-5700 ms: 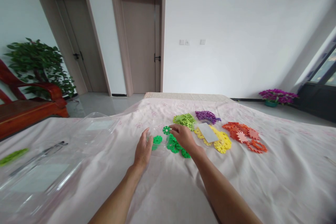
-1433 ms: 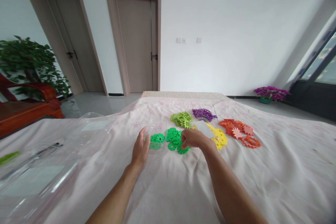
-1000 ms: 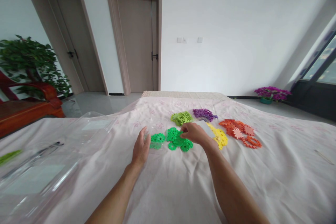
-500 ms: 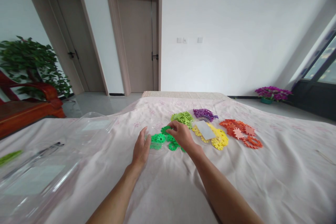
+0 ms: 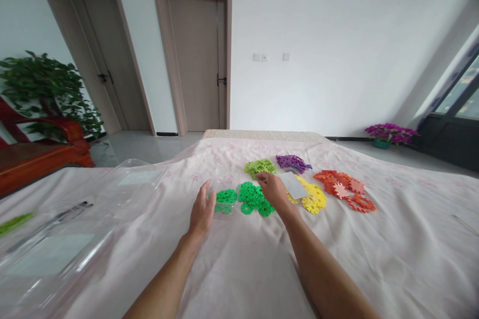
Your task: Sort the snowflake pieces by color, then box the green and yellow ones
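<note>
A clear plastic box (image 5: 226,206) holds several green notched discs (image 5: 226,196). Against its left wall is my left hand (image 5: 202,209), steadying the box with the thumb by the rim. To the right of the box lies a loose pile of green notched discs (image 5: 253,196). My right hand (image 5: 273,190) hovers at the upper right of that pile, its fingers curled together with no disc visible in them. Just right of this hand, a white-labelled clear container (image 5: 293,185) stands among yellow discs (image 5: 316,199).
Light-green pieces (image 5: 259,166) and purple pieces (image 5: 292,163) lie farther back. Orange pieces (image 5: 342,184) are at the right. On the left are a clear lid (image 5: 130,179) and a large transparent case (image 5: 48,259). A wrinkled pale cloth (image 5: 239,269) covers the surface.
My right hand has moved right, away from the box. The green disc it held is no longer in its fingers, and the loose green pile shows more fully. My left hand has stayed at the box.
</note>
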Motion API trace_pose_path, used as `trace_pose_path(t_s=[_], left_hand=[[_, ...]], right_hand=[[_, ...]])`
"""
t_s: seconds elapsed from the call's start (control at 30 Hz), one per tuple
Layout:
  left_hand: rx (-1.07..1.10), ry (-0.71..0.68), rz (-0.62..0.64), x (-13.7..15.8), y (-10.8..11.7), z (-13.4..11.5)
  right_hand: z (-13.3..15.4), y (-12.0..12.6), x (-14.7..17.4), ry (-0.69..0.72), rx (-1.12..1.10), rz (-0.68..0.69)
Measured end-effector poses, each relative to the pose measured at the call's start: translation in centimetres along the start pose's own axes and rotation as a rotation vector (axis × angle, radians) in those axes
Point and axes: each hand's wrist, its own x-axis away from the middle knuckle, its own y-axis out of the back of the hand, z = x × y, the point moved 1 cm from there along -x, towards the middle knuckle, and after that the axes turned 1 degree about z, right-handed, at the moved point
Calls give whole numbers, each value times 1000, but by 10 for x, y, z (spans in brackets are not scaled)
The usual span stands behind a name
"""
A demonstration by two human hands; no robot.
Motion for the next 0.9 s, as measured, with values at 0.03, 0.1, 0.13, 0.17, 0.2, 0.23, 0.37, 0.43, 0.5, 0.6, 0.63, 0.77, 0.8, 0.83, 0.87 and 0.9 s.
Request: trace_pose_path(t_s=[0.03,0.1,0.13,0.17,0.2,0.23,0.37,0.43,0.5,0.6,0.63,0.77,0.8,0.83,0.87,0.9], left_hand=[[4,0,1,0,0,1],[12,3,8,0,0,1],[14,6,13,0,0,2],[14,8,19,0,0,2],[15,10,24,0,0,2],[15,11,28,0,0,2],[27,9,25,0,0,4],[35,4,22,0,0,4],[41,2,24,0,-1,4],[37,3,34,0,-1,3],[34,3,36,0,-1,3],[33,-2,30,0,-1,2],[33,-5,25,0,-1,2],[31,-6,18,0,-1,2],[27,-8,11,0,-1,1],[19,-8,5,0,-1,1]], right_hand=[[-6,0,0,-22,55,14],[-17,-1,0,-62,145,68],[-21,-3,0,-79,178,103],[-25,-4,1,-93,202,136],[-27,-6,2,-102,216,161],[-29,-7,2,-107,221,178],[-32,-11,2,-120,188,155],[-33,-11,1,-136,162,129],[-33,-10,1,-141,139,114],[-28,-8,1,-127,91,66],[-25,-7,1,-119,56,36],[-8,-8,3,-61,-206,-85],[-2,-10,4,-46,-277,-102],[4,-12,5,-33,-340,-115],[9,-15,7,-21,-394,-121],[15,-19,8,-7,-439,-117]])
